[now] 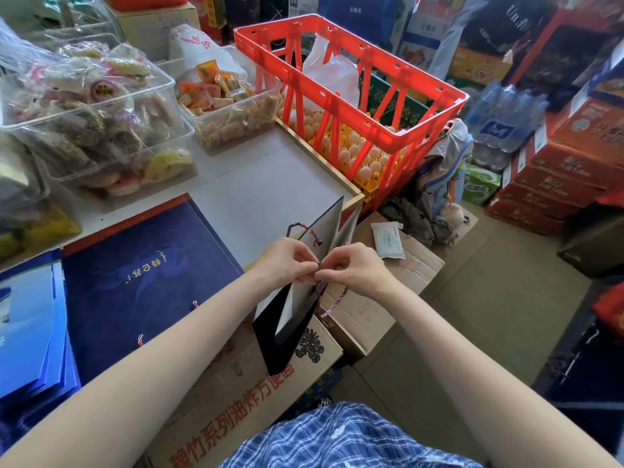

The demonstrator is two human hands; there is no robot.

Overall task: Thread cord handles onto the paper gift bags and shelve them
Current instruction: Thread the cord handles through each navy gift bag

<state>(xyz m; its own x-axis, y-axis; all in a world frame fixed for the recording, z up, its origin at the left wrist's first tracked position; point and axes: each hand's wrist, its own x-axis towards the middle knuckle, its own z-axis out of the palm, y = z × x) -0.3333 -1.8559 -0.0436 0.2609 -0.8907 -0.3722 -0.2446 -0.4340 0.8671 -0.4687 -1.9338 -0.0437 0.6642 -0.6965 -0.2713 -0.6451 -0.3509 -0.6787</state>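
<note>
An orange plastic crate (347, 92) is seen well beyond the hands, with eggs (358, 153) stacked beneath it. Clear tubs of wrapped snacks (101, 106) are set far to the hands' left. A white packet (388, 239), possibly wipes, lies just right of the hands on a cardboard box (381, 298). Bottled water (503, 119) and red cartons (557, 177) are stacked far right.

We read red Chinese print, "系列油炸方便面" in part, along the cardboard box (236, 410) below the hands. The navy gift bag (148, 282) lying flat on the desk carries small gold characters we cannot make out. Lettering on the stacked cartons is too blurred.
</note>
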